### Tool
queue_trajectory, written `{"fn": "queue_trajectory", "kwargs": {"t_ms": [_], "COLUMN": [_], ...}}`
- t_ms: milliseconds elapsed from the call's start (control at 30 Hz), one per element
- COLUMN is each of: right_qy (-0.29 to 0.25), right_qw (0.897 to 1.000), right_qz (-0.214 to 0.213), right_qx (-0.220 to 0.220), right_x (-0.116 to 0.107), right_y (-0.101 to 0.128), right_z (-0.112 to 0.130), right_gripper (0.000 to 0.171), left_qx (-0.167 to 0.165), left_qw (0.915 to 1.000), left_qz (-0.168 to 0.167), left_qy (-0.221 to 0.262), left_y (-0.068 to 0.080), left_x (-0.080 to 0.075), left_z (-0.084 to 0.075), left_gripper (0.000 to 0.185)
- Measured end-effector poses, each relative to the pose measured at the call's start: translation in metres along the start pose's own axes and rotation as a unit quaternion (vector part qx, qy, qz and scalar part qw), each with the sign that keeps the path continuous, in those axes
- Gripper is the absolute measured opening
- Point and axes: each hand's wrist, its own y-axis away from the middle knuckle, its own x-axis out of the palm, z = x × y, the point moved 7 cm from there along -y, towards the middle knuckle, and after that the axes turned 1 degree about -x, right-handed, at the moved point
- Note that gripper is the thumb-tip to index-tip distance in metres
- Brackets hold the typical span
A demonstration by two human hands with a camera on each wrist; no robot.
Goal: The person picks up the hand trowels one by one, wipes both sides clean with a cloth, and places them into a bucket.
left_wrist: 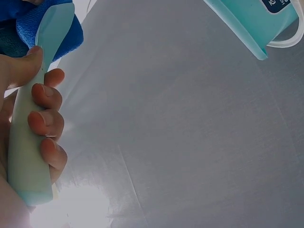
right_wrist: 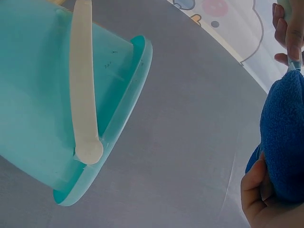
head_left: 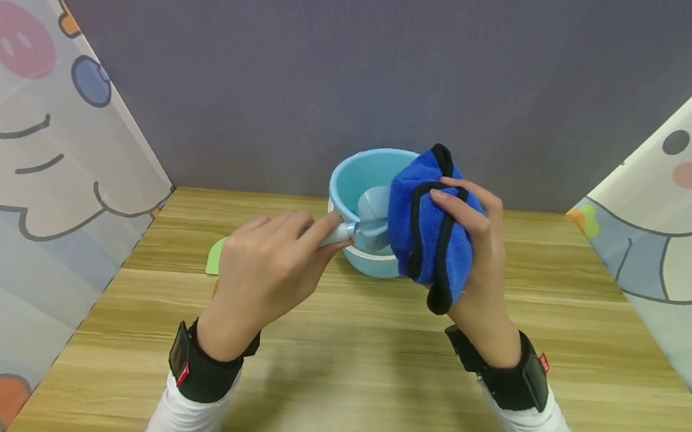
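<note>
My left hand [head_left: 272,264] grips the handle of a pale blue scoop [head_left: 367,218], its fingers [left_wrist: 45,121] curled round the handle [left_wrist: 28,156]. The scoop's blade [left_wrist: 54,26] lies against a folded blue cloth [head_left: 429,224] with black edging. My right hand [head_left: 474,249] holds that cloth bunched up, just in front of a teal bucket [head_left: 362,183]. In the right wrist view the bucket [right_wrist: 52,109] shows its white handle [right_wrist: 83,85], with the cloth [right_wrist: 282,142] at the right edge.
The bucket stands at the back middle of a wooden table [head_left: 355,384]. A small light green object [head_left: 214,257] peeks out behind my left hand. Cartoon-printed panels [head_left: 25,164] wall in both sides and a grey backdrop [head_left: 335,69] closes the rear.
</note>
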Motion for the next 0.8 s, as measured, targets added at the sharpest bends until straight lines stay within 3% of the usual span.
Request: {"fn": "queue_trajectory", "kwargs": {"t_ms": [533, 800], "right_qy": [0.006, 0.01], "right_qw": [1.0, 1.0], "right_qz": [-0.012, -0.01], "right_qx": [0.002, 0.012], "right_x": [-0.0035, -0.0056], "right_y": [-0.0008, -0.0029], "right_z": [-0.0039, -0.0088], "right_gripper": [0.069, 0.072], "left_qx": [0.004, 0.005], "left_qw": [0.9999, 0.9995], "left_qz": [-0.011, -0.032], "left_qy": [0.004, 0.008], "left_y": [0.0008, 0.0], "left_x": [-0.0007, -0.0021], "left_z": [-0.0001, 0.0009], "left_gripper": [0.025, 0.025]}}
